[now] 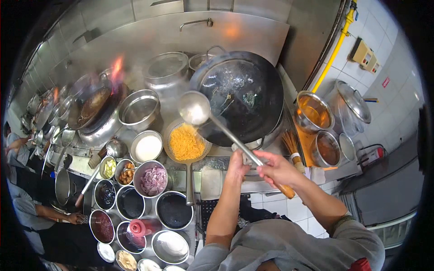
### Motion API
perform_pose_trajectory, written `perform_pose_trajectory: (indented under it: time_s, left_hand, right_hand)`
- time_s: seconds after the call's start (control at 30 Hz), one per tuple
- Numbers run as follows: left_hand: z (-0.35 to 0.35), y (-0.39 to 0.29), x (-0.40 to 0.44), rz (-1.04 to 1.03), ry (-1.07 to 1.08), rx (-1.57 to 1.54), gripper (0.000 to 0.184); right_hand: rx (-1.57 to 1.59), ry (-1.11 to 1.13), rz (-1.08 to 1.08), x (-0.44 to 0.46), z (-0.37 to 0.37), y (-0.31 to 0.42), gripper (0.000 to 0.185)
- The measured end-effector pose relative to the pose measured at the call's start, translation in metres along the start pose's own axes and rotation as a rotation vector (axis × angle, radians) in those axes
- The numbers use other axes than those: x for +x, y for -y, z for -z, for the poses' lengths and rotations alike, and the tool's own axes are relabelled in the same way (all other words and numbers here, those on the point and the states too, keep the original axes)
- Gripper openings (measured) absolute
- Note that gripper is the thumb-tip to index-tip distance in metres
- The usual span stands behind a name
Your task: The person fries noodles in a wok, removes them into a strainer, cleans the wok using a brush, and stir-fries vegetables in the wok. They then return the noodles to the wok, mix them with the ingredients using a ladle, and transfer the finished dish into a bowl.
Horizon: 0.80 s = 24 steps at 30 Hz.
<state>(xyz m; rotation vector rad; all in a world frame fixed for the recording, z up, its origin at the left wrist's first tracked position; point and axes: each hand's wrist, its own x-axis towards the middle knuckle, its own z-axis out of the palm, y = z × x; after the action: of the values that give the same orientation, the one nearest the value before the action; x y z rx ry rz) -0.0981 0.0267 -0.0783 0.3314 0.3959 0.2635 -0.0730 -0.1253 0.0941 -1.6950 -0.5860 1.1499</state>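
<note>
A large black wok with some liquid and small bits in it sits on the stove in front of me. My right hand is wrapped round the handle of a long metal ladle, whose bowl is over the wok's left edge. At the wok's near rim, my left hand is closed beside the ladle handle; what it grips is hidden. Yellow noodles lie in a round strainer left of the wok. Chopped red onion fills a metal pot nearby.
Pots of sauces and a red-capped bottle crowd the lower left. Flames rise by another wok; co-workers' arms show far left. Right of my wok are a bamboo brush and a pot of orange liquid.
</note>
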Motion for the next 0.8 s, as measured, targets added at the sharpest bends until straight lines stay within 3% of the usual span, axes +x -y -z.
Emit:
perform_pose_trajectory:
  time_s: [0.13, 0.2, 0.3, 0.43, 0.6, 0.63, 0.7, 0.8]
  left_hand:
    - [0.016, -0.005, 0.018, 0.074, 0.26, -0.117, 0.035]
    - [0.021, -0.005, 0.019, 0.056, 0.229, -0.118, 0.026]
    - [0.029, -0.005, 0.017, 0.084, 0.186, -0.088, 0.025]
    - [0.033, -0.002, 0.018, 0.067, 0.049, -0.017, 0.026]
    - [0.024, -0.007, 0.019, 0.076, 0.216, -0.088, 0.027]
    - [0.025, -0.007, 0.019, 0.092, 0.219, -0.114, 0.027]
    - [0.018, -0.008, 0.015, 0.058, 0.201, -0.095, 0.029]
    - [0.023, -0.004, 0.017, 0.072, 0.19, -0.088, 0.027]
  right_hand:
    - [-0.352, -0.251, 0.188, 0.04, 0.024, 0.008, 0.068]
    - [-0.422, -0.298, 0.195, 0.053, 0.031, 0.007, 0.066]
    - [-0.08, -0.129, -0.049, 0.031, 0.006, -0.007, 0.063]
    - [-0.025, 0.047, -0.052, 0.003, -0.015, -0.011, 0.063]
    - [-0.846, -0.478, 0.386, 0.03, 0.036, 0.011, 0.063]
    - [-0.831, -0.499, 0.229, 0.027, 0.04, 0.026, 0.062]
    - [-0.821, -0.476, 0.275, 0.026, 0.052, 0.008, 0.063]
    - [-0.387, -0.257, 0.082, 0.01, 0.033, -0.027, 0.062]
